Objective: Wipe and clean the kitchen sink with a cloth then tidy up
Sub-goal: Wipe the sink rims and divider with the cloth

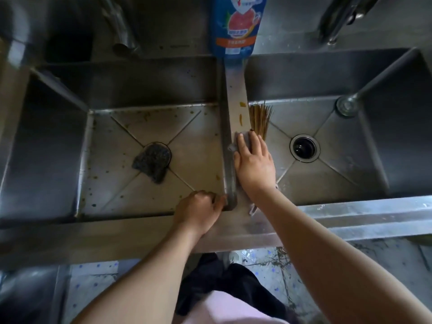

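A steel double sink fills the view, with a stained left basin (117,188) and a cleaner right basin (327,174). My right hand (253,160) presses flat on a grey cloth (233,146) lying on the divider (237,99) between the basins; most of the cloth is hidden under my palm. Orange-brown smears mark the divider just beyond my fingertips. My left hand (198,210) grips the front corner of the sink rim with curled fingers.
A dark scouring pad (152,162) lies over the left basin's drain. A bundle of bamboo sticks (259,120) leans in the right basin beside the divider. A blue detergent pouch (236,26) stands behind the divider, with taps (121,31) to either side.
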Available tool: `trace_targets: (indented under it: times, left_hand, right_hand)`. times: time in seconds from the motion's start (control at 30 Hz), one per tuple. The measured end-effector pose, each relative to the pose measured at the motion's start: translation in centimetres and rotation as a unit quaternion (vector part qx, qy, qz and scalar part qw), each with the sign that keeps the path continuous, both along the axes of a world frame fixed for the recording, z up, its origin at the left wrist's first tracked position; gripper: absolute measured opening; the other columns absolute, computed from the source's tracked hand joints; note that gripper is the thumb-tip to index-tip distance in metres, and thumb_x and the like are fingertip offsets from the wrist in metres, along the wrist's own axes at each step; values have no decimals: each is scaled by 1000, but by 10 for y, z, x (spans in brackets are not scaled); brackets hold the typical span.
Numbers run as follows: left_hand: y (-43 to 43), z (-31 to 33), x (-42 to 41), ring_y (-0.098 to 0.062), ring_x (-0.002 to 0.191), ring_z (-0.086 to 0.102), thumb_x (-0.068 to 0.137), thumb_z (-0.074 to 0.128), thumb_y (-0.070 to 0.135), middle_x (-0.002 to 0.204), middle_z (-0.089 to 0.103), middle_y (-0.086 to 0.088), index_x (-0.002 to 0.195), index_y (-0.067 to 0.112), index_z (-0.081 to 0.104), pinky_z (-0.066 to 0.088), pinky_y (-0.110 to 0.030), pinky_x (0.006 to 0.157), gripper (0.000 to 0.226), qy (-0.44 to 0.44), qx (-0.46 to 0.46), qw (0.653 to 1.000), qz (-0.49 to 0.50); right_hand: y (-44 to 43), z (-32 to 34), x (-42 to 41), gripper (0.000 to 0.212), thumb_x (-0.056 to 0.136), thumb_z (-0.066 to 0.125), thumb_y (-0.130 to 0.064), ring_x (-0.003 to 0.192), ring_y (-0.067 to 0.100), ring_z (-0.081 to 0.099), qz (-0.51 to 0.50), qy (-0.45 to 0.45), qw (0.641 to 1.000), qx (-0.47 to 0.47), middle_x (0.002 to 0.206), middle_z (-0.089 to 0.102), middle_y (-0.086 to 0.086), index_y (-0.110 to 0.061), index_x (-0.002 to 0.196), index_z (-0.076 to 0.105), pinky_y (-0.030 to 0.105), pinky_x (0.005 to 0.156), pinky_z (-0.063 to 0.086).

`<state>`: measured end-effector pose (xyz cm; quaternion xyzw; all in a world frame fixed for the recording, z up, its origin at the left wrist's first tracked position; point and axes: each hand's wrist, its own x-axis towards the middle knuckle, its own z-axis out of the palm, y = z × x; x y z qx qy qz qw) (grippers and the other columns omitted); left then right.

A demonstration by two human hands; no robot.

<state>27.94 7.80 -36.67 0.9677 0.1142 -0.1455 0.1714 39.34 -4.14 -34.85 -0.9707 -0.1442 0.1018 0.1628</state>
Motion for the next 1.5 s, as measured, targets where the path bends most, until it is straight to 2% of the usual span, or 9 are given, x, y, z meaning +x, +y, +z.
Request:
trace_targets:
  times: [0.13, 0.3, 0.53, 0.67, 0.77, 0.93, 1.13, 1.3, 1.5]
  left_hand:
    - [-1, 3, -2, -27, 76, 60, 91, 36, 47, 78, 64, -7, 65, 18, 55, 37, -29, 59, 43, -4, -19, 1000, 3]
    - [-2, 2, 1, -29, 81, 62, 93, 32, 50, 88, 68, -8, 84, 15, 66, 37, -29, 62, 49, 13, -13, 1000, 3]
    - [-3, -5, 1, -27, 84, 62, 90, 32, 52, 94, 65, -5, 91, 18, 66, 42, -29, 66, 48, -1, -15, 1000, 22]
    - [-2, -4, 1, -28, 82, 61, 90, 33, 50, 91, 65, -6, 86, 16, 66, 34, -28, 63, 48, -1, -17, 1000, 16]
    - [-1, -1, -1, -25, 79, 60, 90, 33, 47, 88, 65, -6, 81, 17, 65, 34, -27, 61, 45, -6, -35, 999, 16]
    - [-3, 3, 2, -23, 86, 58, 94, 23, 51, 94, 62, -4, 87, 16, 64, 38, -31, 69, 54, 38, -11, 999, -7]
    - [-2, 2, 1, -28, 83, 60, 93, 30, 49, 93, 64, -9, 85, 15, 65, 38, -29, 64, 50, 32, -19, 999, 11]
    - [-3, -1, 3, -28, 82, 60, 91, 31, 50, 94, 63, -9, 88, 13, 65, 36, -29, 64, 50, 31, -21, 999, 16]
    - [-1, 0, 2, -29, 83, 58, 92, 32, 44, 90, 62, -11, 85, 11, 65, 37, -30, 64, 47, 8, -25, 1000, 3]
  right_hand:
    - [2, 3, 6, 51, 99, 25, -39, 143, 28, 10, 5, 5, 1000, -4, 155, 17, 10, -22, 147, 21, 42, 115, 13]
    - [-11, 10, -30, 49, 99, 34, -33, 139, 34, 19, 6, 11, 1000, 1, 150, 22, 15, -16, 145, 30, 43, 114, 19]
    - [-17, 14, -48, 46, 96, 43, -24, 134, 40, 28, 16, -14, 1000, -17, 144, 34, 24, -9, 140, 40, 49, 109, 27]
    - [-8, 9, -28, 48, 98, 36, -31, 136, 35, 23, 9, -6, 1000, -20, 147, 29, 18, -14, 143, 33, 47, 111, 25]
    - [2, 5, -4, 49, 98, 30, -37, 137, 33, 19, 2, -10, 1000, -17, 149, 27, 13, -18, 144, 30, 48, 110, 24]
    - [15, 4, 27, 49, 98, 28, -41, 138, 31, 18, 1, -27, 1000, -2, 148, 27, 10, -21, 143, 28, 48, 110, 23]
    - [2, 4, -14, 47, 99, 31, -37, 141, 30, 12, -5, -17, 1000, -9, 151, 23, 9, -22, 144, 30, 45, 112, 18]
    - [-20, 3, -43, 47, 97, 39, -33, 138, 34, 20, 21, -22, 999, -13, 148, 30, 14, -20, 142, 36, 48, 109, 26]
    - [2, -2, -3, 47, 97, 33, -36, 137, 31, 17, -9, -17, 1000, -9, 149, 25, 8, -25, 143, 31, 51, 104, 33]
